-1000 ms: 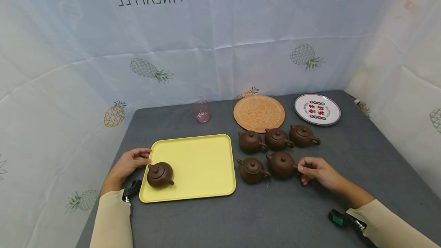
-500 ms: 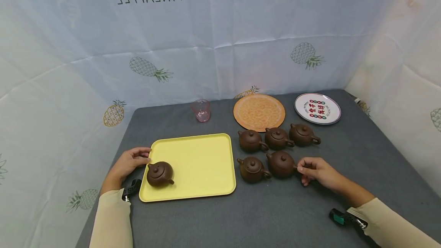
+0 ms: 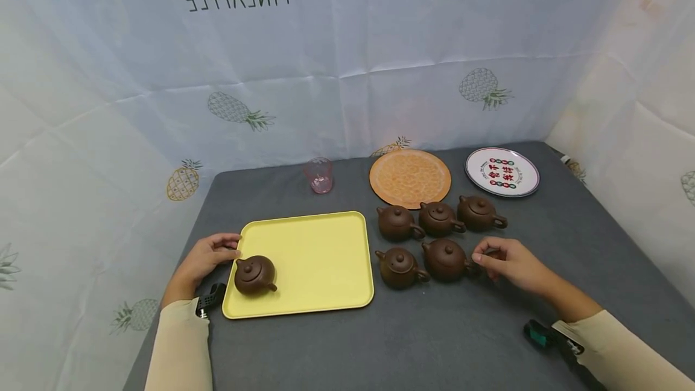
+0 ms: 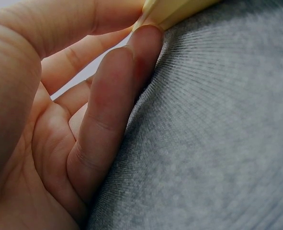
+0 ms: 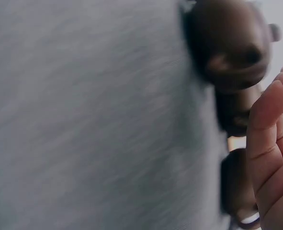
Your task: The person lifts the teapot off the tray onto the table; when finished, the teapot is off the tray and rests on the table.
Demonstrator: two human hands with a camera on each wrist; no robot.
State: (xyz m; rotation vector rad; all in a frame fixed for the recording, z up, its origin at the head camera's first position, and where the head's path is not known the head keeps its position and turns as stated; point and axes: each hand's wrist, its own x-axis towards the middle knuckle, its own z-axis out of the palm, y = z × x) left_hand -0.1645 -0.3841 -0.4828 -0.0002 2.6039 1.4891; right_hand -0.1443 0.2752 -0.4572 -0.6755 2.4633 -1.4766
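Note:
My left hand (image 3: 203,261) is at the left side of a yellow tray (image 3: 320,258), pinching its rim (image 4: 153,14) between thumb and fingers. One brown clay teapot (image 3: 254,274) sits on the tray's left part, beside that hand. To the right of the tray, my right hand (image 3: 510,262) hovers just off the handle of another brown teapot (image 3: 446,259), its fingers loosely bent around nothing. In the right wrist view the fingers (image 5: 268,110) stand apart from a blurred teapot (image 5: 230,43).
Beside it stands another teapot (image 3: 399,268), with three more behind: left (image 3: 396,222), middle (image 3: 436,218) and right (image 3: 476,213). Farther back are a pink glass (image 3: 320,175), a round orange mat (image 3: 409,178) and a white plate (image 3: 502,172). A pineapple-print curtain (image 3: 347,107) encloses the dark grey table.
My right hand has let go of the teapot's handle and moved slightly up and to the right. The teapots stay where they were, and my left hand keeps its place on the tray.

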